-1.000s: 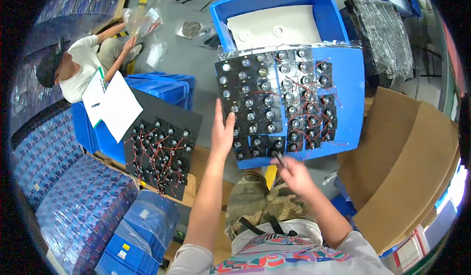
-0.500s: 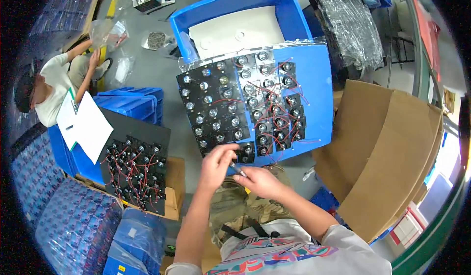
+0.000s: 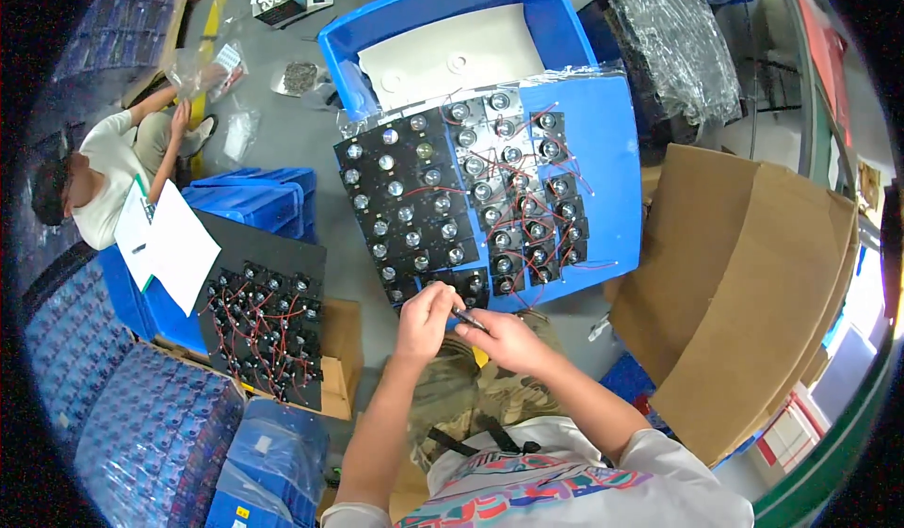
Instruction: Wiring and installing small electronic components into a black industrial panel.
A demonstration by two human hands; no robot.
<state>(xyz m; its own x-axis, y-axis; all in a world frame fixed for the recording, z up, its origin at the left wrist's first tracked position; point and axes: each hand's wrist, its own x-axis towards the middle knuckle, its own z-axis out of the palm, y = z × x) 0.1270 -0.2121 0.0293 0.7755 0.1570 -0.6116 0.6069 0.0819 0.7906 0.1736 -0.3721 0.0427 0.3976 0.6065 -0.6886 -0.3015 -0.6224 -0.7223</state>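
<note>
My right hand [image 3: 508, 341] is closed around a slim dark pen-shaped tool [image 3: 469, 319], whose exact kind I cannot make out. Against the tool's upper left end, the fingers of my left hand [image 3: 426, 323] are pinched together; what they hold is hidden. Both hands are just in front of the near edge of a blue board or lid [image 3: 607, 170]. On it lie rows of black square modules with round clear lenses [image 3: 412, 239]. Red wires [image 3: 521, 210] run across the modules on the right. The left fingertips are beside the nearest modules.
Behind the board stands a blue bin [image 3: 339, 66] with a white sheet inside. A cardboard box [image 3: 725, 292] is at right. At left, a black panel [image 3: 306, 245] carries more wired modules beside white papers [image 3: 179, 250]. A seated co-worker [image 3: 113, 189] handles a plastic bag.
My left hand has drawn back slightly from the modules and its fingers have come together at the tool's end. The right hand has shifted slightly right with the tool.
</note>
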